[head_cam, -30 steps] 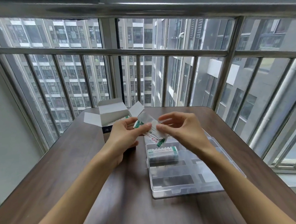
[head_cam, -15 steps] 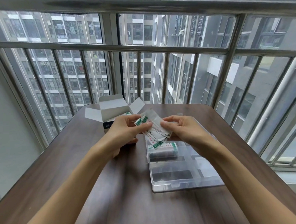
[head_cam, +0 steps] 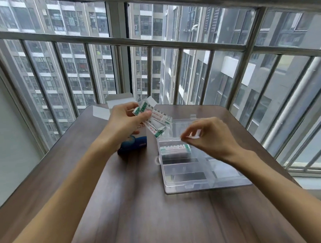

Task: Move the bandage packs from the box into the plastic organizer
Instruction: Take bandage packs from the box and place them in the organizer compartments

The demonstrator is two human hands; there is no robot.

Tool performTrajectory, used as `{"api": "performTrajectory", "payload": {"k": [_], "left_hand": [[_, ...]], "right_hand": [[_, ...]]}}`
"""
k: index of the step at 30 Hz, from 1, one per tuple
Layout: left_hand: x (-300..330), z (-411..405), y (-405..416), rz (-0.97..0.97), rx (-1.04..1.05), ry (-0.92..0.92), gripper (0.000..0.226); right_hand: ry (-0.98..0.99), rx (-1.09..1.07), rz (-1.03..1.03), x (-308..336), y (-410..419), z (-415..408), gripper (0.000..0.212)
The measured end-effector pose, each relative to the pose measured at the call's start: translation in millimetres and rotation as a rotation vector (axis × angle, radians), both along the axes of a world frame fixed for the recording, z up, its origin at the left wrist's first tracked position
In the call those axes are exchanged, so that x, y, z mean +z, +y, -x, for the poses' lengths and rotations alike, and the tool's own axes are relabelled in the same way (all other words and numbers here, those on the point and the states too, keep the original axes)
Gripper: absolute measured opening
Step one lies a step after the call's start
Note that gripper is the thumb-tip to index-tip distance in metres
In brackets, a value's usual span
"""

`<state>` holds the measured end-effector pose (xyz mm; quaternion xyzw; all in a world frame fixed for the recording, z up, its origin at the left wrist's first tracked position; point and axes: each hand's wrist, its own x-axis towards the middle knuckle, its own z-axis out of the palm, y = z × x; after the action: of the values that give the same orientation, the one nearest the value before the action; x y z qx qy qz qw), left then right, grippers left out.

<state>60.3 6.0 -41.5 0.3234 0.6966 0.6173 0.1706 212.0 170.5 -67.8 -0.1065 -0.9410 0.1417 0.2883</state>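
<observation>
The bandage packs are fanned out in the left hand, pinched between thumb and fingers above the table, just beyond the far left corner of the plastic organizer. Their long axes run slantwise, upper ends towards the window, lower green-tipped ends dipping towards the organizer's far edge. The right hand hovers over the organizer's far half, to the right of the fan and a little nearer the person, so it is the hand closer to the compartments; its thumb and forefinger are drawn together in a fine pinch, though whether anything thin sits between them cannot be told. The coming move likely turns on carrying a pack rightwards and down from the fan into a slot. Inside the organizer, a stack of packs lies crosswise in the far left compartment; the nearer compartments show only dark table through clear plastic. Left of the organizer stands the box, its dark blue body partly hidden by the left wrist, white flaps open beyond the hand.
</observation>
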Motion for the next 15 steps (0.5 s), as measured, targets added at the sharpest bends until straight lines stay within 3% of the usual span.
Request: {"api": "performTrajectory", "payload": {"k": [6, 11, 13, 15], "left_hand": [[2, 3, -3, -0.028, 0.011, -0.023, 0.003], [3, 3, -3, -0.031, -0.002, -0.033, 0.004], [2, 3, -2, -0.031, -0.007, -0.047, 0.005], [2, 2, -2, -0.029, -0.01, -0.063, 0.006]], "right_hand": [[-0.245, -0.007, -0.16, -6, -7, 15, 0.013], [-0.413, 0.063, 0.036, -1, -8, 7, 0.032], [-0.432, 0.059, 0.105, 0, -10, 7, 0.046], [-0.42, 0.052, 0.182, -2, -8, 7, 0.046]]}}
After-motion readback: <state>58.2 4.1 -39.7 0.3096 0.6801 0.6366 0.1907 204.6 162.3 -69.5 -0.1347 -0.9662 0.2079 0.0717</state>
